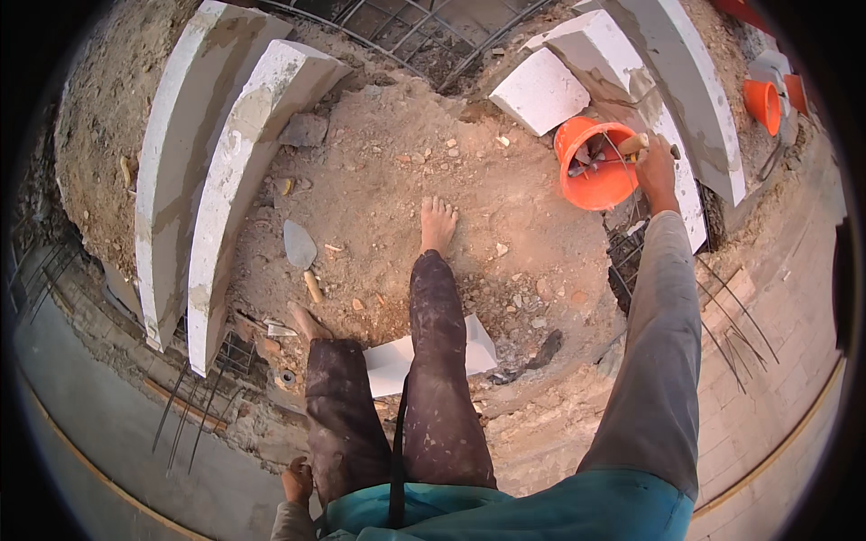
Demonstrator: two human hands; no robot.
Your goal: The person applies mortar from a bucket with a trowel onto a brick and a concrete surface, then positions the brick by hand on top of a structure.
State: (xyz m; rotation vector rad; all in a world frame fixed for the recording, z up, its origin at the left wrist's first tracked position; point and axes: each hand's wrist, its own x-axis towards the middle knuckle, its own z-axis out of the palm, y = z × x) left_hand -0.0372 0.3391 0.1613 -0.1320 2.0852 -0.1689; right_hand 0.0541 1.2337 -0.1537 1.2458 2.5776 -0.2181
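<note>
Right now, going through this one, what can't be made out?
All in the head view:
Right hand: its back hides the palm.
Near orange bucket: contents overlap, too small to identify.
Left hand: curled, hiding anything inside.
White block beneath the right leg: its middle is covered.

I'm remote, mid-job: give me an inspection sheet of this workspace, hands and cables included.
Surface: dirt ground, uneven and strewn with stone chips.
Work items: orange bucket with its mouth facing the person, contents unclear; wooden handle at its rim.
Clutter: trowel lying on the ground ahead of the bare left foot; dark scrap to the right.
Hands: right hand appears closed on the wooden handle; left hand curled beside the left leg, grip unclear.
Cables: nothing seen.
Surroundings: long pale blocks on both sides; steel grid ahead; another orange bucket far right.
</note>
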